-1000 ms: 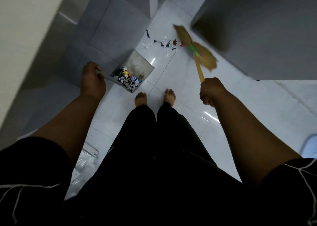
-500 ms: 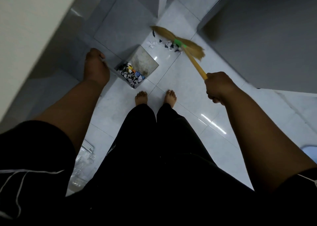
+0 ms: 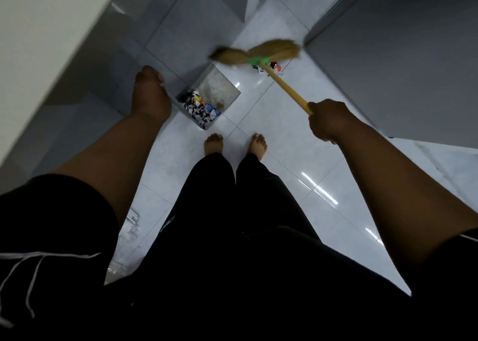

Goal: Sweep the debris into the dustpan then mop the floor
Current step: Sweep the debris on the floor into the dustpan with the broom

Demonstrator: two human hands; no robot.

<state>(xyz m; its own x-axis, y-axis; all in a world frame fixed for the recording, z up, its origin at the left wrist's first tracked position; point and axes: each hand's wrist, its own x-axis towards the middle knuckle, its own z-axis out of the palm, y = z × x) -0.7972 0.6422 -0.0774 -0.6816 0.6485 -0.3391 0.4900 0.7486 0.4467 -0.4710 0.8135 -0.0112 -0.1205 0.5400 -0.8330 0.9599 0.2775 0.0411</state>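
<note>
Broom (image 3: 254, 60) swung toward dustpan (image 3: 222, 88), handle slanting up-left from right hand (image 3: 331, 120)

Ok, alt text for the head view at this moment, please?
Seen from above, a barefoot person's right hand grips a yellow-handled broom, its blurred bristles over coloured scraps on the white tile floor just past a grey dustpan. The dustpan already holds a heap of scraps at its near end; the left hand is curled beside it, its grip hidden.
</note>
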